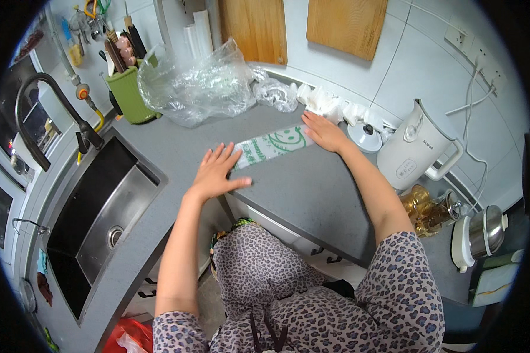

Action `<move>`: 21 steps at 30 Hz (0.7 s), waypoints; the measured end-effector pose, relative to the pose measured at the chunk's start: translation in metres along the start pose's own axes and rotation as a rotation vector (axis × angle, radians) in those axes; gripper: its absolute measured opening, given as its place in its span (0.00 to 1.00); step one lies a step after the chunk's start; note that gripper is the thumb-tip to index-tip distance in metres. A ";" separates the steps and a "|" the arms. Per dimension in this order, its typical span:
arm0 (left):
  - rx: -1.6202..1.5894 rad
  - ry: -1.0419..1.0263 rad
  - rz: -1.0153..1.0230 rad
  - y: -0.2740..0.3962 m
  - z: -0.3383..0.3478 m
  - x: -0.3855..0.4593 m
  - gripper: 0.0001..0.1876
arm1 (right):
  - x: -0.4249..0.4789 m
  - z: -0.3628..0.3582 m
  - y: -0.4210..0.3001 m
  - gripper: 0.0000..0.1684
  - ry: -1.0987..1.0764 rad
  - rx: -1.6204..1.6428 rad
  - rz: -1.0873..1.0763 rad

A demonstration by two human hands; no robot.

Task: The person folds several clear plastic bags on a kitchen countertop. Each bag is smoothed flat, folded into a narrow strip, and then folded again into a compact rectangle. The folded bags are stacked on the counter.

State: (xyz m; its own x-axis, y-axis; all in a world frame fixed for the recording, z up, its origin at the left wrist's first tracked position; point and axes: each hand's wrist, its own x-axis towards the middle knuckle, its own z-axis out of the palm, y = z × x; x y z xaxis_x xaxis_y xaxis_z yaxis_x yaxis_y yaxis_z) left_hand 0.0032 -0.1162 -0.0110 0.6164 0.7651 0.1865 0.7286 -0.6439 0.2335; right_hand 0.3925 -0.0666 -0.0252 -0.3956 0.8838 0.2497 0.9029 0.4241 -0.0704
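A flattened strip of plastic bag (271, 148) with green print lies on the grey countertop (304, 189). At its left end is my left hand (218, 174), palm down with the fingers spread. My right hand (324, 131) lies flat over the strip's right end, fingers pointing away from me and nothing held. Both ends of the strip are partly hidden under my hands. Behind it sits a large crumpled clear plastic bag (198, 86), and several bunched white plastic bags (322, 101) lie along the wall beyond my right hand.
A stainless steel sink (115, 216) with a black faucet (57, 101) is at left. A green utensil holder (132, 95) stands behind it. Rightward are a white lid (364, 139), a Supor electric kettle (417, 148), amber glassware (417, 205) and a small steel-lidded appliance (479, 238).
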 end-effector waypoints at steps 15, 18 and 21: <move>-0.138 0.361 0.370 0.058 -0.029 -0.096 0.21 | -0.044 -0.017 -0.114 0.21 0.232 0.063 0.093; -0.284 0.496 0.262 0.079 -0.015 -0.107 0.19 | -0.039 -0.019 -0.125 0.24 0.109 0.302 -0.175; -0.342 0.548 0.223 0.102 -0.002 -0.102 0.18 | -0.021 -0.015 -0.133 0.25 0.013 0.414 -0.301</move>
State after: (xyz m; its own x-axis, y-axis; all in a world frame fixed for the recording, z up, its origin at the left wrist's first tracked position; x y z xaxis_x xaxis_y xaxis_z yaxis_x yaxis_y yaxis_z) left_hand 0.0141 -0.2599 -0.0047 0.4353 0.5658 0.7003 0.4105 -0.8170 0.4049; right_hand 0.2830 -0.1447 -0.0071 -0.6232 0.7092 0.3298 0.6063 0.7044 -0.3692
